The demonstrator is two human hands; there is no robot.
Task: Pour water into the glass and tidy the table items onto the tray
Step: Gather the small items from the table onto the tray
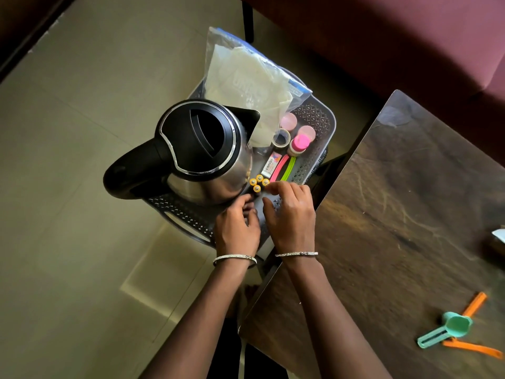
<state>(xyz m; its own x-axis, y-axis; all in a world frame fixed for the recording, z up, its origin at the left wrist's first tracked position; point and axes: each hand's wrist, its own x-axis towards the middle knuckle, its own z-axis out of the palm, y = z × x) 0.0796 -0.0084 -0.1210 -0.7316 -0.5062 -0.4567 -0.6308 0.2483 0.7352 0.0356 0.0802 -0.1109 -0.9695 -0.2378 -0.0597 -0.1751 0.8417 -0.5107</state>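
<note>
A grey perforated tray [188, 214] holds a steel and black kettle [202, 151], a plastic bag of white material [246, 80], a tape roll [281, 138], pink-capped bottles [299, 142], a Camlin box [269, 166] and pink and green clips [284, 168]. Several yellow batteries [259, 183] stand upright near the tray's front. My right hand [291, 217] hovers just right of them, thumb and fingers bent and apart, nothing seen between them. My left hand [237, 227] rests beside it with fingers curled down onto the tray; what they hold is hidden. No glass is in view.
The tray sits low over a tiled floor [82, 187]. A dark wooden table [396, 214] fills the right, with a green clip scoop [448, 328] and orange clips [475, 348] near its front right. A maroon sofa [382, 36] stands behind.
</note>
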